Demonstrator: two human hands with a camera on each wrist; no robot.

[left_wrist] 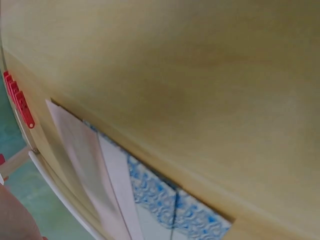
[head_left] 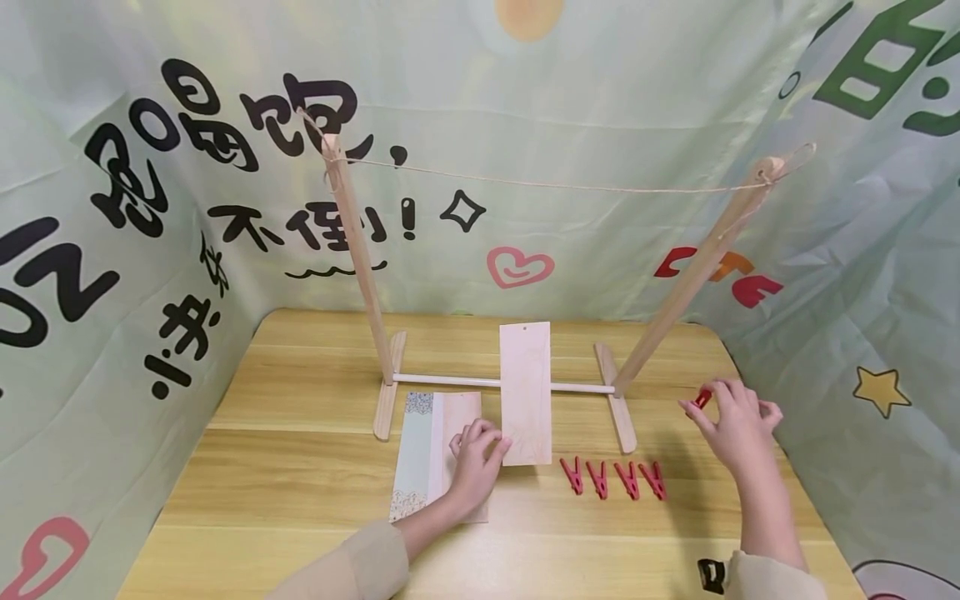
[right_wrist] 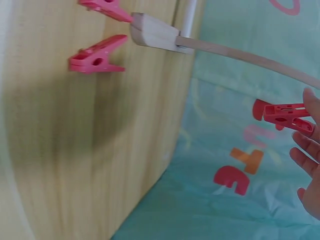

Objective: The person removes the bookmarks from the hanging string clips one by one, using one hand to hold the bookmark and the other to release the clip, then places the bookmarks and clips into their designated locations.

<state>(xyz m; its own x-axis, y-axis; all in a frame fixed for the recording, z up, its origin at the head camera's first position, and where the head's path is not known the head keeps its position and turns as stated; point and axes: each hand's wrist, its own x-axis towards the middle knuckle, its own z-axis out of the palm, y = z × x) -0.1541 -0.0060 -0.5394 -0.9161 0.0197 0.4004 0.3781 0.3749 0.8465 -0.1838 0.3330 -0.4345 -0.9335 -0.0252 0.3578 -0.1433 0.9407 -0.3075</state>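
My left hand (head_left: pixel 474 465) pinches a pale pink card (head_left: pixel 526 392) by its lower left edge. The card stands raised, with a small hole near its top, and overlaps the white rod in the head view. Under that hand, other cards lie side by side on the table, one pink and one pale blue card (head_left: pixel 417 454) with patterned ends. My right hand (head_left: pixel 738 429) is raised at the right, holding a red clothespin (right_wrist: pixel 287 116) between thumb and fingertips. Several more red clothespins (head_left: pixel 628 481) lie in a row between the hands.
A wooden stand spans the table's back, with a left post (head_left: pixel 358 258), a right post (head_left: pixel 693 275) and a low white rod (head_left: pixel 442 381). Thin string (head_left: pixel 525 181) stretches between the post tops. Printed cloth (head_left: pixel 600 100) surrounds the table (head_left: pixel 300 467). A small black object (head_left: pixel 711 575) is near the right sleeve.
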